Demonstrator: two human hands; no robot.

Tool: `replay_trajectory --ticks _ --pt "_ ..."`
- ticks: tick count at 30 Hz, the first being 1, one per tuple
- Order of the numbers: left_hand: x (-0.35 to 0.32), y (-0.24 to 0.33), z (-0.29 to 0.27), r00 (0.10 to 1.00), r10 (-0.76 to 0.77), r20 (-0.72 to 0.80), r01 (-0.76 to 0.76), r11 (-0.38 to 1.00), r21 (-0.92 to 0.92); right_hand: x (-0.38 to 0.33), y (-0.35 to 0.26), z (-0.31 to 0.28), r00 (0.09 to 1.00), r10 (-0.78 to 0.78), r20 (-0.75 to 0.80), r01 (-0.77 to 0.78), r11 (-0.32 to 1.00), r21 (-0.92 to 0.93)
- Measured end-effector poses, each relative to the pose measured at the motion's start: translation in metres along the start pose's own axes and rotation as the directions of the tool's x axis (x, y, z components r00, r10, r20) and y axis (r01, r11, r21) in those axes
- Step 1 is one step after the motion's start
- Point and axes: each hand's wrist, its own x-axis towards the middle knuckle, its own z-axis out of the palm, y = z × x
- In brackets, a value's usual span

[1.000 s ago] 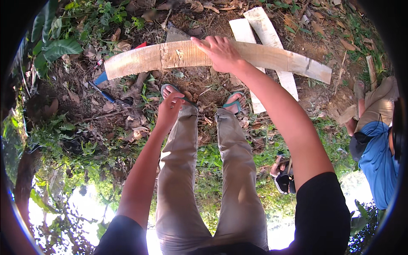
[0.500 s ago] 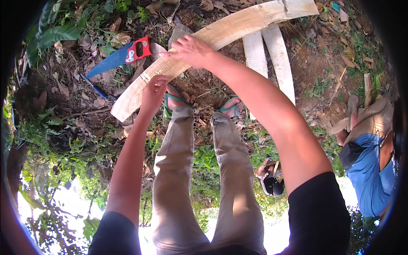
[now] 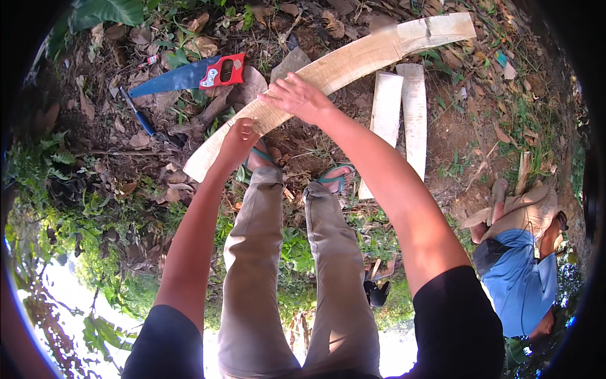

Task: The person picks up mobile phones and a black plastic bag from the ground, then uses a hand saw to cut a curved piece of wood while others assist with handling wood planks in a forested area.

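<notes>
A long pale wooden board [image 3: 353, 55] lies slantwise on the ground in front of my feet, its near left end beside my left hand. My right hand [image 3: 302, 101] rests on the board's upper face, its fingers stretched out across the wood. Lower down the board, my left hand [image 3: 237, 140] is at the near edge with its fingers curled and the fingertips close together over the wood. Whatever may be between those fingertips is too small to make out.
Left of the board lie a handsaw [image 3: 189, 77] with a red handle and a blue-handled tool [image 3: 141, 116]. Two shorter boards [image 3: 413, 114] lie to the right. A flat stone [image 3: 290, 64] touches the far edge. A person in blue [image 3: 519, 271] is at the right.
The view has shifted, so the saw and board appear farther right and the person more to the left. Both hands stay on the board in nearly the same places.
</notes>
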Motion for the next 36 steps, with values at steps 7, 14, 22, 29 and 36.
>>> replay_trajectory --ticks 7,14,22,29,36 --pt "-0.020 -0.043 -0.003 0.983 0.109 -0.147 -0.109 0.994 0.008 0.021 -0.033 0.012 0.997 0.014 -0.081 -0.008 0.998 0.067" --pt "-0.047 -0.036 -0.002 0.972 0.039 -0.230 -0.021 0.997 0.080 0.035 -0.045 0.009 0.994 -0.020 -0.104 0.031 0.994 0.103" --pt "-0.068 -0.044 -0.011 0.995 -0.048 -0.087 0.050 0.999 0.014 0.031 -0.048 0.013 0.995 0.015 -0.100 0.001 0.987 0.158" --pt "-0.097 -0.043 -0.032 0.995 -0.054 -0.082 0.048 0.996 -0.073 -0.039 -0.037 -0.053 0.905 0.404 0.133 -0.425 0.871 0.249" --pt "-0.155 -0.027 -0.062 0.990 -0.137 -0.042 0.126 0.972 -0.199 -0.073 -0.066 -0.107 0.852 0.482 0.204 -0.504 0.649 0.571"
